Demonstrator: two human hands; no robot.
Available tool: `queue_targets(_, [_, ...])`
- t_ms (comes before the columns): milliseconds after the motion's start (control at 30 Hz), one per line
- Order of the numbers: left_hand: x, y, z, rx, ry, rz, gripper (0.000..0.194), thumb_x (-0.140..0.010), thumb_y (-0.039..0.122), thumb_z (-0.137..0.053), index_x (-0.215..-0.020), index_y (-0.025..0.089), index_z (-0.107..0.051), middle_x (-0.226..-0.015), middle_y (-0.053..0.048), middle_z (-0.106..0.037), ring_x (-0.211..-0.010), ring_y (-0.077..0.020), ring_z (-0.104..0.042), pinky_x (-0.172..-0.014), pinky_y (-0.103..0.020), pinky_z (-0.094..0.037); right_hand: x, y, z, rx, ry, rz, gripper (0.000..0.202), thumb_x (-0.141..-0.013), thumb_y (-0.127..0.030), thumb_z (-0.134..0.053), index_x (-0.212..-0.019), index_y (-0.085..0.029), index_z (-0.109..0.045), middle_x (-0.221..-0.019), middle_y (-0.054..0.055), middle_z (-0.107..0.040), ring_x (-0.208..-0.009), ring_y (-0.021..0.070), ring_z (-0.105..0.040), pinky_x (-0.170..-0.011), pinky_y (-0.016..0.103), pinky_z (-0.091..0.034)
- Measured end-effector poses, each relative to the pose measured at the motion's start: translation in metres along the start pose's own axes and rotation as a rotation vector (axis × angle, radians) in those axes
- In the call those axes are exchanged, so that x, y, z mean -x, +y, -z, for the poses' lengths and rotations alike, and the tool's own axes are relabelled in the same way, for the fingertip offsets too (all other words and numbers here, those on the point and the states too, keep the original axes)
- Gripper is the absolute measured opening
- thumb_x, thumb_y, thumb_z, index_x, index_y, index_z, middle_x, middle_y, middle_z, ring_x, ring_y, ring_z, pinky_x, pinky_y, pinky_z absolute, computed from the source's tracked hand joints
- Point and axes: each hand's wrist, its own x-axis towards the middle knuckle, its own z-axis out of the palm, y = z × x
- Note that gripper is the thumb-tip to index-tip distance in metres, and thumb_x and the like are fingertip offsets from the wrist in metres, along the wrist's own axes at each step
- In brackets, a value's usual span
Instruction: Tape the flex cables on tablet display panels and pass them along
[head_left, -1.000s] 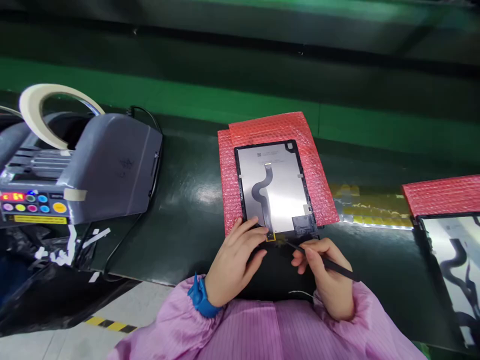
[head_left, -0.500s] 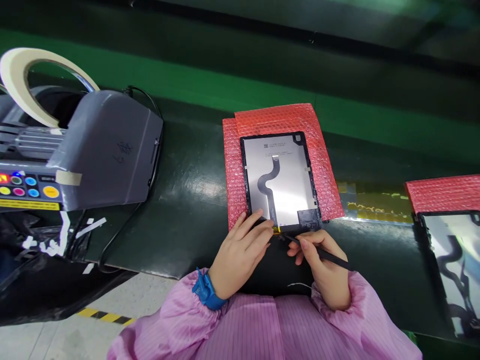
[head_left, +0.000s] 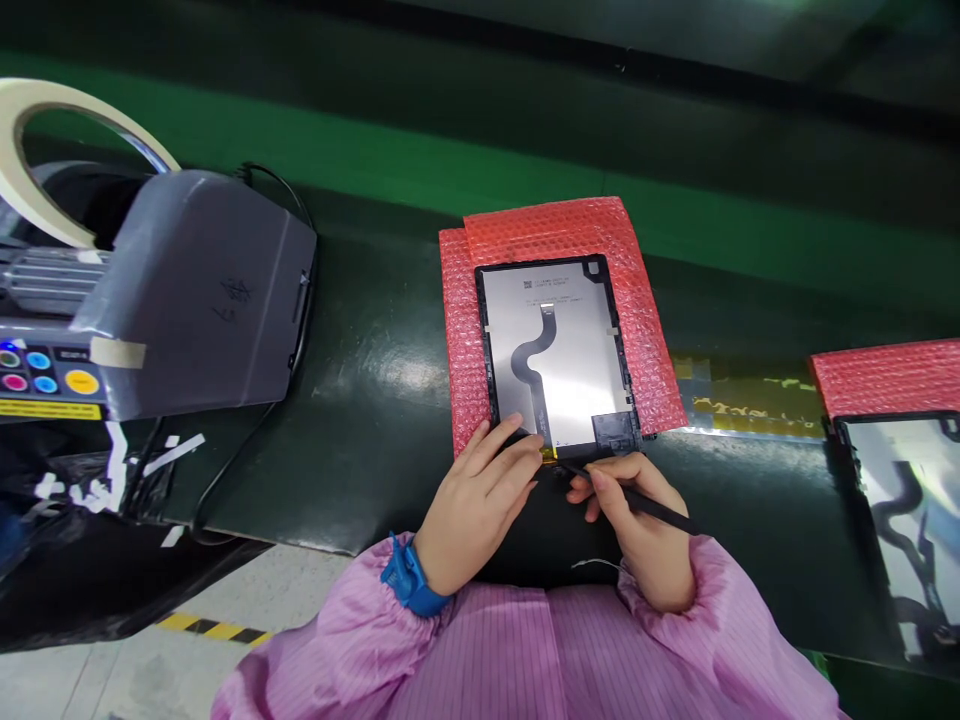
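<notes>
A tablet screen (head_left: 577,365) in a black frame lies back side up, a dark flex cable (head_left: 531,360) snaking down its silver back. My left hand (head_left: 480,495) rests over its lower left edge, fingers stretched out and touching the panel beside the cable's lower end. A small yellow strip (head_left: 550,456) shows by those fingertips. In my right hand (head_left: 637,510), pinched like a pen, are slim black tweezers (head_left: 660,512). Their tip meets the bottom edge of the screen just right of the yellow strip; what exactly it touches is too small to tell.
Red bubble wrap (head_left: 555,225) lies under the screen. Another framed screen (head_left: 874,445) is at the right edge, with red bubble wrap (head_left: 892,375) behind it. At the left stands a grey tape dispenser (head_left: 217,300) with a tape roll (head_left: 15,190) and a black cable (head_left: 225,470).
The view has shifted slightly, so things at the left sit a little farther left. Both hands keep nearly the same places on the screen, and the tweezers stay at its bottom edge.
</notes>
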Motion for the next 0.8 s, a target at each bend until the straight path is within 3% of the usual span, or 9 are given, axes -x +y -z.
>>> queue_targets(800, [0.0009, -0.0005, -0.0014, 0.017, 0.009, -0.008, 0.027, -0.103, 0.011, -0.053, -0.128, 0.016, -0.058, -0.13, -0.012, -0.073, -0.142, -0.0295, -0.055, -0.115, -0.055, -0.051, -0.002, -0.0021, -0.0011, 0.016, 0.009, 0.012, 0.014, -0.095, -0.03, -0.073, -0.084, -0.021, -0.069, -0.074, 0.002, -0.078, -0.054, 0.014, -0.071, -0.046, 0.022, -0.057])
